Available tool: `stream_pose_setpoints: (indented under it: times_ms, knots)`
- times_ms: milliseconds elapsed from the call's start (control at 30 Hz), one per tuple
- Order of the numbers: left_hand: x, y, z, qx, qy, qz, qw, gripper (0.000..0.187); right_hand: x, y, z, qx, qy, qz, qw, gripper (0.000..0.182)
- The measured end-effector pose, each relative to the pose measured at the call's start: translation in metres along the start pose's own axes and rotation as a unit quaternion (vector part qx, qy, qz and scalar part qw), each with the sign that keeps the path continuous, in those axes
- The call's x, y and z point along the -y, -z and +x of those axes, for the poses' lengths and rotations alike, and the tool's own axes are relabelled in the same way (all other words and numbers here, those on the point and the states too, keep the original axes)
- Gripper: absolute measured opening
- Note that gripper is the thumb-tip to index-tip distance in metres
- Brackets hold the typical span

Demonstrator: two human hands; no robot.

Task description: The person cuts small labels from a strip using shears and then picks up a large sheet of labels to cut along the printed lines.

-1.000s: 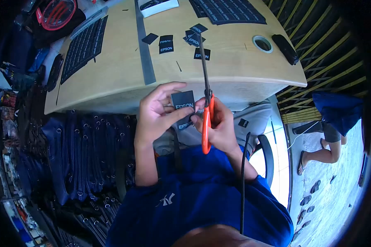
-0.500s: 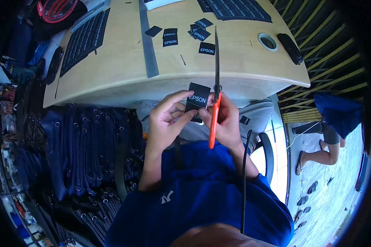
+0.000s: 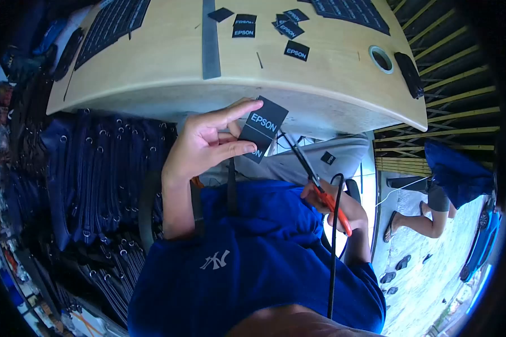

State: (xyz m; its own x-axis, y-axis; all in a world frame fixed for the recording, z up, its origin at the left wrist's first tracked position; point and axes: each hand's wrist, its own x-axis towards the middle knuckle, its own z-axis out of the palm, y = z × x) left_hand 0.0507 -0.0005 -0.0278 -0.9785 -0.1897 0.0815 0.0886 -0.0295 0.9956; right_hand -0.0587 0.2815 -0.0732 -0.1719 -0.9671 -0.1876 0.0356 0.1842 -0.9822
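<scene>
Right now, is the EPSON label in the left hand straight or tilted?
Tilted: the label slants, its lettering running downward toward the picture's right.

Table point(image 3: 152, 62): pale wood-grain top, curved front edge. Landmark: long flat grey strip point(image 3: 211, 50).

Left of strip: dark sheets with rows of pale lettering point(image 3: 113, 28).

At strip's right edge: small plain black piece point(image 3: 221, 14).

Right of strip, nearest to farthest: two overlapping black EPSON labels point(image 3: 243, 32); thin dark sliver point(image 3: 259, 60); overlapping black label cluster point(image 3: 290, 29); single black rectangular EPSON label point(image 3: 296, 50); dark printed sheets point(image 3: 351, 16); pale ring-shaped roll point(image 3: 371, 54); elongated black case point(image 3: 409, 75).
</scene>
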Motion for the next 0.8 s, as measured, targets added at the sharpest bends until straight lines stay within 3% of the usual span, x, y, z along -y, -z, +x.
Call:
stream_pose_setpoints:
  times_ms: [67, 167, 300, 333, 433, 567, 800]
  knots:
    - [0.002, 0.003, 0.000, 0.034, 0.020, 0.006, 0.999, 0.061, -0.004, -0.001, -0.005, 0.034, -0.037, 0.011, 0.999, 0.095]
    - [-0.002, 0.001, 0.002, 0.088, 0.015, 0.049, 0.995, 0.062, -0.002, -0.004, -0.004, 0.056, -0.059, 0.055, 0.995, 0.096]
    - [-0.003, -0.004, 0.003, 0.118, -0.003, 0.059, 0.991, 0.060, 0.006, 0.002, 0.003, 0.092, -0.044, 0.057, 0.993, 0.084]
    - [-0.004, -0.006, 0.003, 0.123, -0.007, 0.064, 0.990, 0.059, 0.001, -0.003, 0.004, 0.070, -0.051, 0.059, 0.995, 0.071]
    - [-0.008, -0.006, 0.003, 0.140, 0.007, 0.077, 0.987, 0.058, -0.002, 0.000, 0.006, 0.086, -0.100, 0.050, 0.990, 0.082]
    - [-0.004, -0.005, 0.002, 0.154, 0.037, 0.054, 0.986, 0.057, 0.006, -0.001, 0.008, 0.088, -0.114, 0.033, 0.989, 0.081]
    - [-0.004, -0.005, 0.003, 0.159, 0.038, 0.037, 0.986, 0.057, 0.007, 0.000, 0.011, 0.105, -0.054, 0.038, 0.992, 0.079]
